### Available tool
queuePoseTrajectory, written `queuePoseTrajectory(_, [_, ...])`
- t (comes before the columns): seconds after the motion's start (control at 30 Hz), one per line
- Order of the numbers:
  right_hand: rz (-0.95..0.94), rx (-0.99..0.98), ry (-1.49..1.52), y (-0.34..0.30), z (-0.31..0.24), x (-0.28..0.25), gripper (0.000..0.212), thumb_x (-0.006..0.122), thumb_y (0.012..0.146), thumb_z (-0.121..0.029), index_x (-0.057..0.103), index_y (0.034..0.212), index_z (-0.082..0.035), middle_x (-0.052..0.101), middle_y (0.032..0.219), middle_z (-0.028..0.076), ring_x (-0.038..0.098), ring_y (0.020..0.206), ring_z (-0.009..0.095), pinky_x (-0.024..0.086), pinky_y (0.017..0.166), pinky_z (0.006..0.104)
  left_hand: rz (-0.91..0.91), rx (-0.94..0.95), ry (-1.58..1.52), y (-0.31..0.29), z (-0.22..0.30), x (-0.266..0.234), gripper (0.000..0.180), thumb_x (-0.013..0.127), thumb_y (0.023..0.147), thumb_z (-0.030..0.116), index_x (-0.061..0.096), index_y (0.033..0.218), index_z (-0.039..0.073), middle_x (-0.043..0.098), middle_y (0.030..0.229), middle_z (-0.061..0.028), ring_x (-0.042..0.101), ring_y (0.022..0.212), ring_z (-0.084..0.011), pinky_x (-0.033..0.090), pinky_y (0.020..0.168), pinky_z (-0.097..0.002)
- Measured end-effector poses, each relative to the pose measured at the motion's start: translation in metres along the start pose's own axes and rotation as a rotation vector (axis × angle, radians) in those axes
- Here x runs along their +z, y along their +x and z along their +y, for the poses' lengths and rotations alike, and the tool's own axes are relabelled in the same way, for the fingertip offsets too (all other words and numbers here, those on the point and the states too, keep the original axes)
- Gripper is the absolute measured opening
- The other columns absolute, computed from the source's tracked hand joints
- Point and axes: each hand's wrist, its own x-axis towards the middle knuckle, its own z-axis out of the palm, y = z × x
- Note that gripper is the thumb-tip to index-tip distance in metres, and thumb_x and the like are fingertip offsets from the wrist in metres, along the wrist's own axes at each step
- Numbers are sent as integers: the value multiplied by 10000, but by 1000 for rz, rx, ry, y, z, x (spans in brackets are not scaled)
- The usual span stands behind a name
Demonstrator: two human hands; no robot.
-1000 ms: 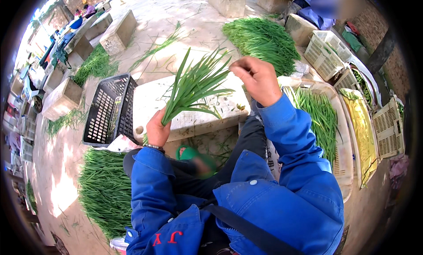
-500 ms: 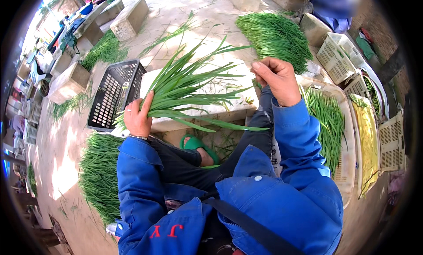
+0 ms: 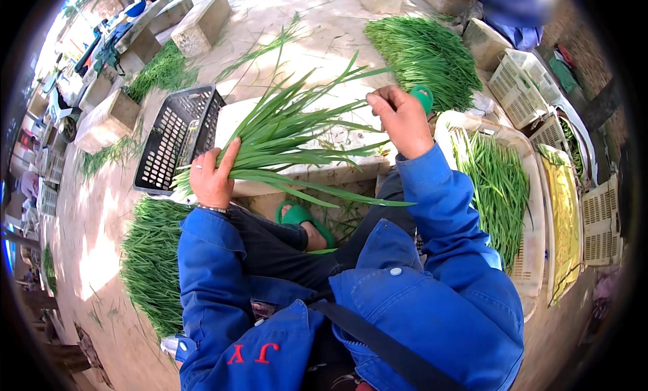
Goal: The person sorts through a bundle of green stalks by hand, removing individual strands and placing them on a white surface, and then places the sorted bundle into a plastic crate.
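My left hand (image 3: 213, 177) is wrapped round a fanned bunch of garlic chives (image 3: 287, 134), near its pale base end. The long flat leaves spread to the right over a pale block (image 3: 236, 124) in front of me. At the right side of the bunch, my right hand (image 3: 405, 119) is raised with thumb and forefinger pinched together by the leaf tips. Whatever lies between those fingertips is too small to make out.
A black perforated crate (image 3: 158, 148) stands beyond my left hand. Heaped chives lie at my left (image 3: 152, 263) and at the far right (image 3: 432, 60). More fill a pale crate (image 3: 530, 276) by my right arm. Concrete blocks (image 3: 111, 121) stand at far left.
My right hand has moved a little left, closer to the leaf tips. A green slipper now shows beyond it. The left hand keeps its grip on the bunch.
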Motion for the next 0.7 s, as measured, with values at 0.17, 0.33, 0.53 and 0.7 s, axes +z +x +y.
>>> queuePoseTrajectory(0.17, [103, 191, 589, -16, -2, -20, 208, 548, 928, -186, 582, 794, -31, 541, 679, -1, 466, 568, 61, 364, 486, 206, 36, -45, -1, -5, 1, 7, 668, 578, 576, -29, 617, 1196, 216, 546, 867, -56, 549, 758, -221, 454, 681, -339])
queuePoseTrajectory(0.33, [-221, 238, 114, -51, -16, -30, 204, 572, 895, -174, 638, 879, 18, 611, 706, 32, 476, 550, 64, 358, 493, 200, -5, -58, 5, -11, -7, 3, 709, 580, 564, -49, 600, 1218, 224, 554, 885, -56, 550, 773, -230, 461, 711, -344])
queuePoseTrajectory(0.53, [-335, 409, 142, -46, -13, -13, 316, 528, 930, -264, 635, 992, 27, 642, 776, 39, 550, 625, 70, 401, 481, 191, 7, -75, 16, -13, -10, 6, 724, 569, 561, -57, 594, 1226, 227, 555, 887, -57, 546, 767, -232, 460, 713, -349])
queuePoseTrajectory(0.7, [-349, 364, 170, -45, -12, -9, 346, 534, 928, -305, 636, 962, 24, 646, 781, 43, 563, 635, 71, 411, 486, 187, 15, -83, 23, -14, -13, 3, 735, 561, 551, -64, 598, 1223, 230, 559, 892, -55, 546, 764, -233, 458, 711, -349])
